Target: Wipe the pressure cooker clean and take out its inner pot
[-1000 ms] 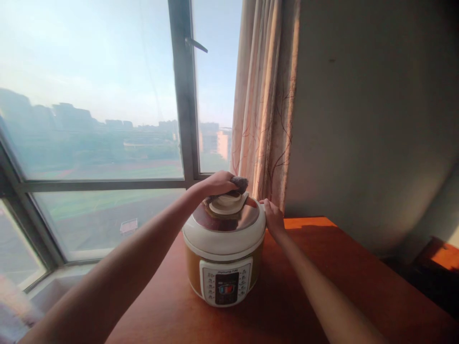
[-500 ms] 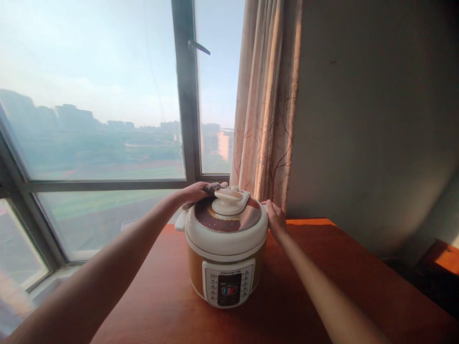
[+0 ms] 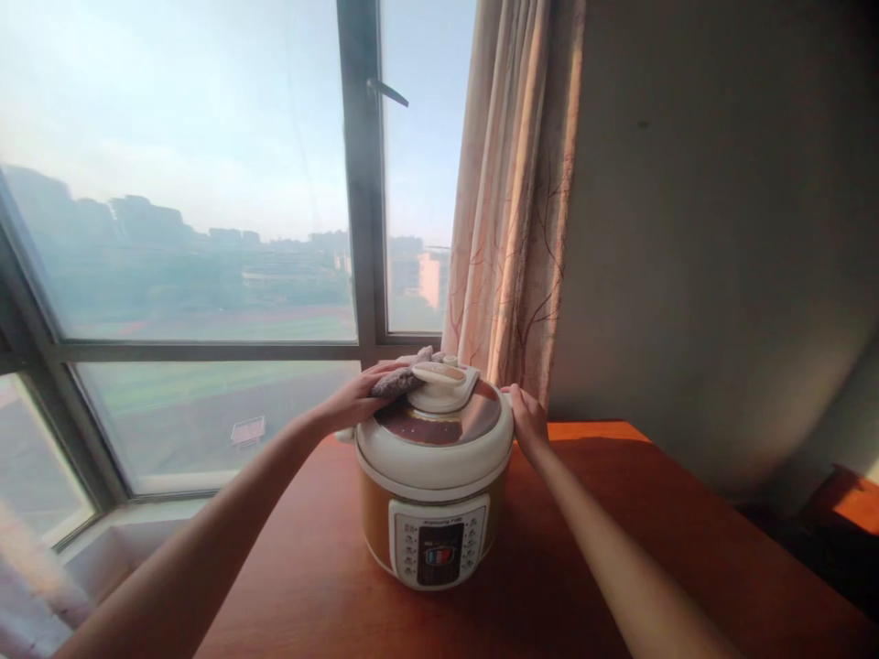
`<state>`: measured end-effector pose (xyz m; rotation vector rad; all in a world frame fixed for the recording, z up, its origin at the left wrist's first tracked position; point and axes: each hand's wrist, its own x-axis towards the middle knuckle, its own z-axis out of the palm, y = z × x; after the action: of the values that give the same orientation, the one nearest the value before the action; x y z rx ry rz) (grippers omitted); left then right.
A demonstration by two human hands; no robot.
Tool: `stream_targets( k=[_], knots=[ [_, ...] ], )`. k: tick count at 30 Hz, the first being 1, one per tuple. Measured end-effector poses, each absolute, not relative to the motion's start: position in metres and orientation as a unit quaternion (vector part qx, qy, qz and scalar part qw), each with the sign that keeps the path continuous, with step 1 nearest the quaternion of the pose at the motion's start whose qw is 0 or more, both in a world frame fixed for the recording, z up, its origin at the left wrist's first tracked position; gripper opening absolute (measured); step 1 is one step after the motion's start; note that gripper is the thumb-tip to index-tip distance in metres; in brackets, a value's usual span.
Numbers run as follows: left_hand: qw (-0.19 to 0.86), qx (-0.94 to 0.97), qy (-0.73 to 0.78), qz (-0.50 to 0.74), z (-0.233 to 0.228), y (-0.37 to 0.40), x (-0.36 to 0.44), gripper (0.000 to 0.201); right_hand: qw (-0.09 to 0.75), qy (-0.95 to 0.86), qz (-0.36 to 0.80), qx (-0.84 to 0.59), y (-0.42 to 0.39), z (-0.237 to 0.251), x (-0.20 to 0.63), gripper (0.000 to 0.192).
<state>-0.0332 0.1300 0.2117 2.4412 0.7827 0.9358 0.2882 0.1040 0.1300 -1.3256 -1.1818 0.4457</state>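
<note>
A white and tan electric pressure cooker (image 3: 434, 464) stands upright on the wooden table, its control panel facing me. Over the left rim of its lid lies my left hand (image 3: 352, 401), closed on a crumpled grey cloth (image 3: 395, 383) pressed to the lid beside the white knob (image 3: 439, 392). Part of the cloth reaches behind the knob. On the opposite side, my right hand (image 3: 528, 423) grips the cooker's right handle, which the fingers mostly hide.
The reddish-brown table (image 3: 604, 522) extends to the right and toward me. Behind the cooker are a grey-framed window (image 3: 367, 275) and a patterned curtain (image 3: 512, 229). A bare wall (image 3: 687, 256) rises at the right.
My left hand has slid left and toward me along the lid's rim, bringing the cloth with it. My right hand stays on the handle, and the cooker has not moved.
</note>
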Motion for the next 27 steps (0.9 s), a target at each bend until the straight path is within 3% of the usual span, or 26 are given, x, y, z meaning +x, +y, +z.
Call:
stream_targets(
  k=[5, 12, 18, 27],
  knots=[
    [0.183, 0.886, 0.265, 0.333, 0.213, 0.098, -0.037, 0.047, 0.603, -0.509, 0.196, -0.582, 0.106, 0.129, 0.289, 0.065],
    [0.089, 0.858, 0.337, 0.378, 0.201, 0.070, -0.022, 0.049, 0.600, -0.508, 0.193, -0.587, 0.104, 0.131, 0.289, 0.063],
    [0.032, 0.863, 0.377, 0.335, 0.207, 0.078, -0.006, 0.052, 0.595, -0.510, 0.197, -0.589, 0.105, 0.129, 0.292, 0.064],
    [0.107, 0.891, 0.311, 0.314, 0.222, 0.109, -0.006, 0.051, 0.593, -0.512, 0.197, -0.589, 0.105, 0.129, 0.291, 0.068]
  ],
)
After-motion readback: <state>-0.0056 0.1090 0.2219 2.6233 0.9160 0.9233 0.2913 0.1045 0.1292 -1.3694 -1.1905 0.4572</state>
